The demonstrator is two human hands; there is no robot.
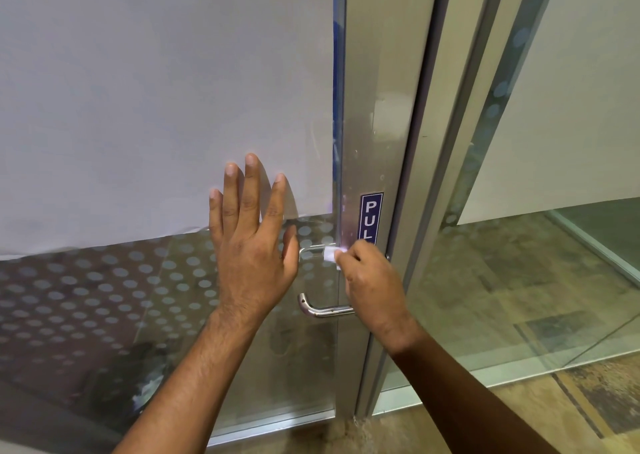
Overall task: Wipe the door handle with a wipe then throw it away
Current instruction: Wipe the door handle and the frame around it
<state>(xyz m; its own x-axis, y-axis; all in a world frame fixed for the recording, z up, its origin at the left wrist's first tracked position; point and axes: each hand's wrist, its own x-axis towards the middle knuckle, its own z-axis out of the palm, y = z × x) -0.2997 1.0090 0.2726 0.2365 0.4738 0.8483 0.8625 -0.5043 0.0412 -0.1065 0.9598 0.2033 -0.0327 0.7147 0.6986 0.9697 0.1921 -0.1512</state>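
A steel lever door handle [320, 309] sticks out to the left from the door's metal stile, just below my hands. My right hand [372, 282] is closed around a small white wipe [329, 254], whose end shows past my fingertips; it sits in front of the handle's inner end by the stile. My left hand [251, 242] lies flat on the glass door [166, 297], fingers spread, holding nothing. A second handle behind the glass [311, 249] shows faintly between my hands.
A blue PULL sticker [370, 216] is on the aluminium stile [377, 107] above my right hand. White paper covers the upper glass; frosted dots cover the lower part. A fixed glass panel and frame [485, 141] stand to the right, above a tiled floor.
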